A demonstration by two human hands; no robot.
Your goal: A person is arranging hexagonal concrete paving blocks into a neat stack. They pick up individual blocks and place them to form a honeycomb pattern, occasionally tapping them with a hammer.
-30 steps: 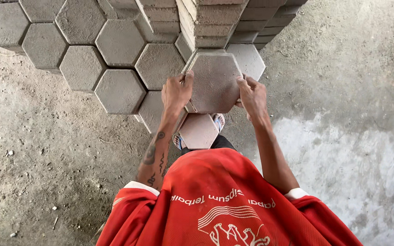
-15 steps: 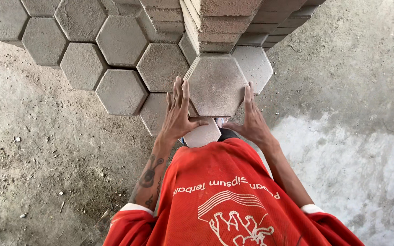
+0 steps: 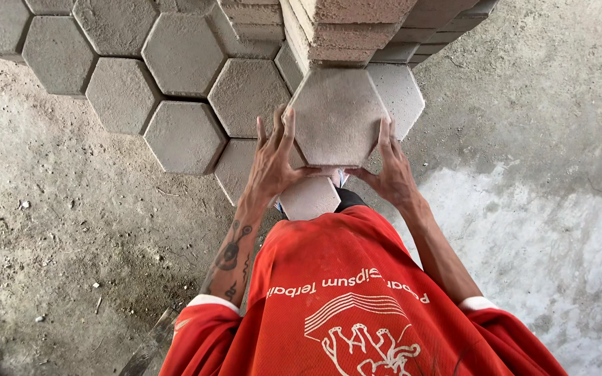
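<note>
A grey hexagonal concrete paver [image 3: 336, 115] is held flat between both my hands, over the edge of the laid pavers. My left hand [image 3: 273, 163] grips its lower left edge, fingers spread up along the side. My right hand [image 3: 390, 170] holds its lower right edge. Beneath it lies another hexagonal paver [image 3: 309, 197], partly hidden by my hands and my red shirt. A tall stack of pavers [image 3: 353, 28] stands just beyond the held one.
Laid hexagonal pavers [image 3: 182, 56] cover the ground at the upper left in a honeycomb pattern. Bare dirt with small stones [image 3: 57, 230] lies to the left. Pale rough concrete ground [image 3: 545, 209] spreads to the right.
Both hands have slid from the paver's sides to its lower edges, and the paver has moved forward toward the stack.
</note>
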